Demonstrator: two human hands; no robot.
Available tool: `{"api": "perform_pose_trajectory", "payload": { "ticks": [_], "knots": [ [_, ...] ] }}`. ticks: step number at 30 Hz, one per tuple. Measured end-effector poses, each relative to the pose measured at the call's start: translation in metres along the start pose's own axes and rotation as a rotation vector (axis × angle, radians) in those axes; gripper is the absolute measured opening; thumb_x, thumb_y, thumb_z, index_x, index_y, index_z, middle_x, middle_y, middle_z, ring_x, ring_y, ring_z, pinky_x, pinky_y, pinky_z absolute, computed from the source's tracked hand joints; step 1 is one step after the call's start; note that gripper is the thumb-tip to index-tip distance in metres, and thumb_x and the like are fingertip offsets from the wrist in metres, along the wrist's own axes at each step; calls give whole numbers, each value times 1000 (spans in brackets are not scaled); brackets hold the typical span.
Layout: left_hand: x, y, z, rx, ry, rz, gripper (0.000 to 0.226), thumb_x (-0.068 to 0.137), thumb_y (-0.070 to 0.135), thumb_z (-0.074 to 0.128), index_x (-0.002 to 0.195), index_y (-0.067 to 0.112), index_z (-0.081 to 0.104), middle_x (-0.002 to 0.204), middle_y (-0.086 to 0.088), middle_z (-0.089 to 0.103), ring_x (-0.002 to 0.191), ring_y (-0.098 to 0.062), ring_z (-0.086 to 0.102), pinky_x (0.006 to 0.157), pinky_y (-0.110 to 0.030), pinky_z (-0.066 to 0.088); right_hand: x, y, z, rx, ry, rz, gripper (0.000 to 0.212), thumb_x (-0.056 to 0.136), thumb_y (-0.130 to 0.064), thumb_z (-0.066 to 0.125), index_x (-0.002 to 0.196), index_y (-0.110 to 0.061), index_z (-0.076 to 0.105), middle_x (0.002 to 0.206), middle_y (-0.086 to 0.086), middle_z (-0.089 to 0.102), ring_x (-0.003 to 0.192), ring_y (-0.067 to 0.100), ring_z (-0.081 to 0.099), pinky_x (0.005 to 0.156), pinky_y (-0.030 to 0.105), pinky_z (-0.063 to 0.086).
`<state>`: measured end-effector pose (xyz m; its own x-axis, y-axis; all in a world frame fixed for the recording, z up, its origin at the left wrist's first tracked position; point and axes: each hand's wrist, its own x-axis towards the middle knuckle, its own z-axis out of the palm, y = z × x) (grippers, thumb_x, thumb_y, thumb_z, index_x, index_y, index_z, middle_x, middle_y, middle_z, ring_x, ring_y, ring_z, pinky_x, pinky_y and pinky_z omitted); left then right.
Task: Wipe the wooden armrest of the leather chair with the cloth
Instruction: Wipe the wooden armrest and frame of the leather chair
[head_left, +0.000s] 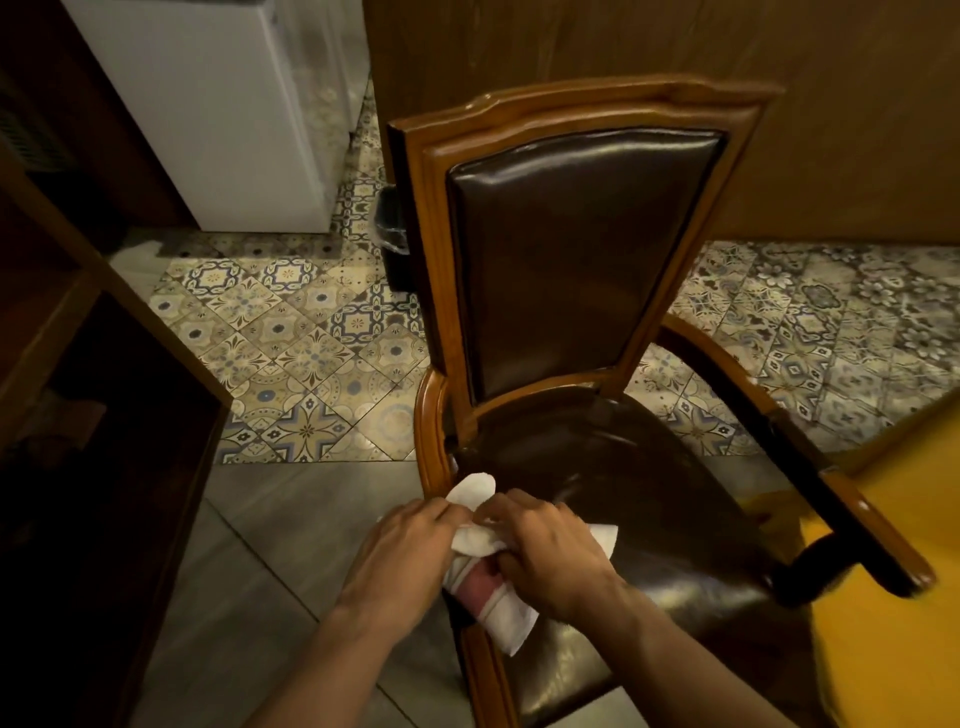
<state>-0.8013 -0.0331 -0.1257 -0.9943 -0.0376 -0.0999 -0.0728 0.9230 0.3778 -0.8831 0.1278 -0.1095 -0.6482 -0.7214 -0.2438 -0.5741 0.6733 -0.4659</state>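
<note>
A dark brown leather chair (582, 260) with a glossy wooden frame stands before me. Its left wooden armrest (434, 415) curves down toward my hands, and its lower stretch is hidden under them. The right armrest (810, 457) runs toward a yellow surface. A white cloth with a pink stripe (483, 545) is bunched over the left armrest. My left hand (400, 556) pinches the cloth from the left. My right hand (550, 551) grips it from the right, fingers curled around it. Both hands sit over the chair's front left side.
A white appliance (218, 114) stands at the back left on patterned floor tiles (291, 332). A small black bin (392, 234) sits behind the chair. Dark wooden shelving (78, 364) fills the left. A wooden panel (831, 130) is behind, and a yellow surface (893, 597) lies on the right.
</note>
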Motion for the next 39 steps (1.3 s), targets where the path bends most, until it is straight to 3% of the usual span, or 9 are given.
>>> {"api": "perform_pose_trajectory", "payload": {
  "ticks": [3, 14, 20, 23, 28, 32, 39],
  "knots": [
    [5, 21, -18, 17, 17, 63, 51, 87, 15, 63, 132, 34, 48, 129, 9, 55, 118, -12, 49, 99, -29, 42, -21, 7, -28, 42, 14, 48, 55, 80, -32, 69, 131, -35, 48, 126, -7, 57, 108, 20, 57, 88, 34, 43],
    [46, 166, -87, 58, 116, 245, 50, 86, 21, 63, 127, 42, 43, 126, 14, 54, 118, -12, 47, 98, -34, 43, -123, 38, -154, -162, 337, 117, 55, 79, -15, 67, 128, -34, 54, 113, -3, 63, 100, 22, 60, 79, 37, 45],
    [50, 267, -98, 76, 134, 365, 46, 86, 15, 58, 128, 35, 49, 125, 9, 56, 118, -16, 49, 99, -36, 42, -205, 72, -202, -200, 427, 199, 53, 76, -13, 67, 124, -36, 57, 115, -4, 66, 99, 23, 64, 77, 38, 53],
    [48, 310, -91, 67, 109, 403, 47, 86, 16, 58, 128, 34, 47, 125, 9, 55, 117, -16, 48, 99, -37, 43, -241, 93, -215, -231, 450, 240, 53, 73, -13, 69, 121, -36, 60, 112, -3, 67, 97, 24, 64, 76, 35, 50],
    [59, 356, -65, 74, 97, 436, 52, 84, 14, 64, 128, 35, 46, 125, 11, 55, 115, -14, 49, 95, -33, 42, -273, 131, -219, -259, 477, 299, 48, 73, -15, 69, 117, -34, 61, 106, -3, 67, 93, 23, 62, 66, 29, 33],
    [79, 369, -37, 62, 56, 456, 54, 83, 12, 65, 128, 34, 46, 125, 10, 55, 115, -15, 49, 95, -34, 42, -275, 161, -212, -253, 466, 335, 48, 75, -18, 70, 120, -33, 59, 110, -1, 65, 97, 24, 61, 70, 32, 38],
    [148, 367, 16, 2, -3, 509, 57, 83, 12, 64, 131, 34, 44, 128, 10, 54, 118, -14, 47, 97, -34, 41, -242, 223, -198, -226, 453, 428, 44, 77, -17, 69, 118, -30, 62, 108, 1, 67, 94, 27, 60, 70, 32, 34]
  ]
}}
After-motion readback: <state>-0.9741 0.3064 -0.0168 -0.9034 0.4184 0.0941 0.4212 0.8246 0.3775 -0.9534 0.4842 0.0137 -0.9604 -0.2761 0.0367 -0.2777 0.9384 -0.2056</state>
